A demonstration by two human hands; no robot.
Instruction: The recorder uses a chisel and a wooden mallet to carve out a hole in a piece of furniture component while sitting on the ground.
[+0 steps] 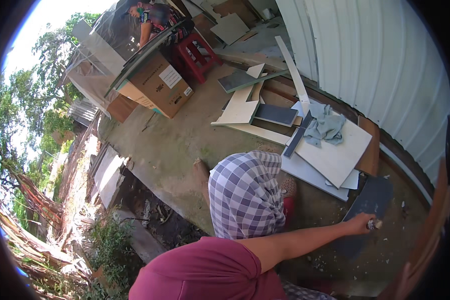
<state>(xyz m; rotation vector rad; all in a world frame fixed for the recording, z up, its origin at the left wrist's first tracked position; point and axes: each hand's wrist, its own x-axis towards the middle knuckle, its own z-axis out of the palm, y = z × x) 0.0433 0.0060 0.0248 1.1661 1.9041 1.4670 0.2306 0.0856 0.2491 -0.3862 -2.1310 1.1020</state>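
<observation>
My left hand [361, 224] is stretched out to the right, closed around a small thing with a pale, roundish end [374, 224]. Its kind is hard to make out. Just beneath and beside that hand lies a dark grey board [371, 196], partly covered by the forearm and smeared in places. No right hand can be made out for certain. A blurred reddish-brown shape [425, 250] runs along the right rim, and I cannot tell whether it is wood or part of an arm.
Pale and dark board pieces [345, 157] are piled ahead, with a grey-blue cloth [325, 125] on top. White corrugated metal [380, 60] walls the right side. A person [160, 17] works at a cardboard box [160, 85] by a red stool [195, 52]. A concrete edge [160, 192] drops off left.
</observation>
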